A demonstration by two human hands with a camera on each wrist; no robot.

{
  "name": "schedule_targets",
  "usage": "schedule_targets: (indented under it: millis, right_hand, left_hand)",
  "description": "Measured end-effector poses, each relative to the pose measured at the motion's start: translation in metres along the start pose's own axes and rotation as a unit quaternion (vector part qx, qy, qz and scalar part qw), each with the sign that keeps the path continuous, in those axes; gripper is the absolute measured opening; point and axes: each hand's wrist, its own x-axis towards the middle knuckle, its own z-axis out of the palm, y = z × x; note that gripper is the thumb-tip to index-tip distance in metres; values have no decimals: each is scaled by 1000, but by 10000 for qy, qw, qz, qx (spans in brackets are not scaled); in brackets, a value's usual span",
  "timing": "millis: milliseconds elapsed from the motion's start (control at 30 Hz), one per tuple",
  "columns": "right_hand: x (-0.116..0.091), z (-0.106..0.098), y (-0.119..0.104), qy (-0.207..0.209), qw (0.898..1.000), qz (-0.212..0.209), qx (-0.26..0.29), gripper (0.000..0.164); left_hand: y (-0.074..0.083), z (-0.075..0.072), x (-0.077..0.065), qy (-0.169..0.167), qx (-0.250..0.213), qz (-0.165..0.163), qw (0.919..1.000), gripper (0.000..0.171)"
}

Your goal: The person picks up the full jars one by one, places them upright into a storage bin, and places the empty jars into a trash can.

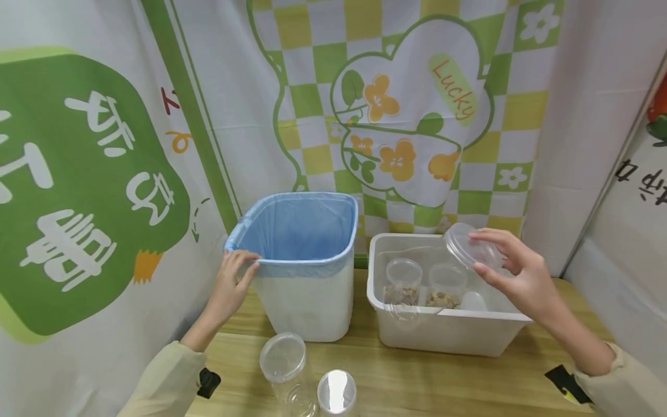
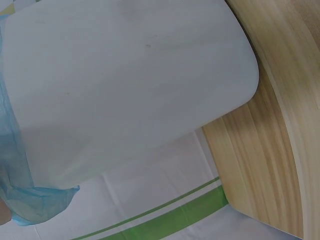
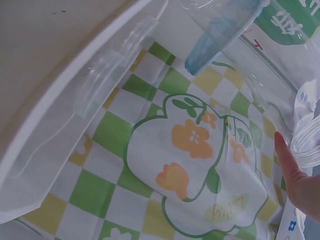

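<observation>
Where the wooden table (image 1: 443, 379) comes nearest, a tall clear jar (image 1: 283, 362) stands beside a second clear jar (image 1: 337, 391), its top bright with glare. Pale sleeves (image 1: 167, 376) reach in from both lower corners.

Left hand (image 1: 233, 285): thumb and fingers pinch the blue liner (image 1: 299, 267) at the near-left corner of a white bin (image 1: 307, 304). Liner folded over the rim all round.

Right hand (image 1: 526, 278): holds a clear round plastic piece (image 1: 471, 246) between thumb and fingers, tilted, above the right part of a pale tub (image 1: 443, 330). Lid or jar, cannot tell. Tub sits on the table, just right of the bin.

Inside the tub: two clear cups (image 1: 404, 272) side by side, brown crumbly matter (image 1: 443, 299) low in each. White rounded item right of them; identity unclear.

Behind everything, a checked cloth (image 1: 365, 69) in green, yellow and white, flower print, lettered "Lucky".
</observation>
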Motion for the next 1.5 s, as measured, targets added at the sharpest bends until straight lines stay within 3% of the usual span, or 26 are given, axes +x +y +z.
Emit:
schedule_targets:
  millis: [200, 467, 633, 867, 1167, 1500]
  right_hand:
    - [23, 4, -3, 84, 9991, 124, 403, 41]
    - [56, 10, -12, 603, 9937, 216, 922, 33]
    - [75, 15, -18, 717, 9927, 235, 937, 32]
    - [101, 25, -20, 679, 9925, 233, 989, 34]
    - [135, 55, -27, 557, 9922, 358, 1061, 37]
    - [147, 94, -37, 175, 9956, 496, 773, 38]
  left_hand:
    - [0, -1, 1, -3, 21, -4, 10000, 12]
    - [0, -1, 1, -76, 71, -39, 9999, 11]
    - [-1, 0, -1, -69, 39, -68, 9999, 11]
    - [-1, 1, -1, -31, 0, 6, 10000, 12]
    - [-2, -1, -2, 41, -33, 26, 10000, 12]
    - [-1, 1, -2, 13, -77, -4, 10000, 12]
